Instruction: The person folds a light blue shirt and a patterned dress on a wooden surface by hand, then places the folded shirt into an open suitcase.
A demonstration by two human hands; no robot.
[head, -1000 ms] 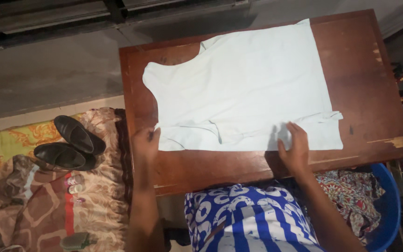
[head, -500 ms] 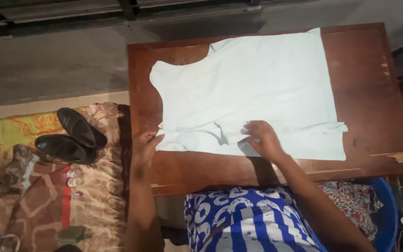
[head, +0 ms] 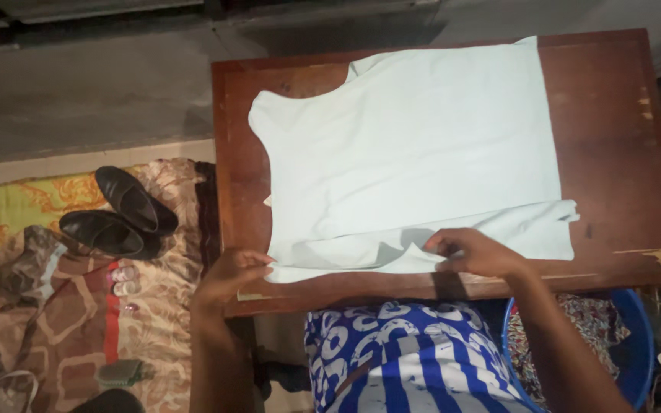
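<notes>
Pale shirt (head: 415,145): my left hand (head: 231,277) grips its near-left corner; my right hand (head: 472,252), now further left, pinches the near hem.

A home room: a worn wooden table (head: 613,153), black shoes (head: 120,210) on patterned bedding (head: 78,306) at lower left, bare concrete floor (head: 78,99) above.

We look down on worn brown wooden table (head: 621,138), chipped edge. Grey concrete floor (head: 86,92) beyond. Patterned cloth (head: 47,298) left, black shoes (head: 120,210) on it. Light dim.
</notes>
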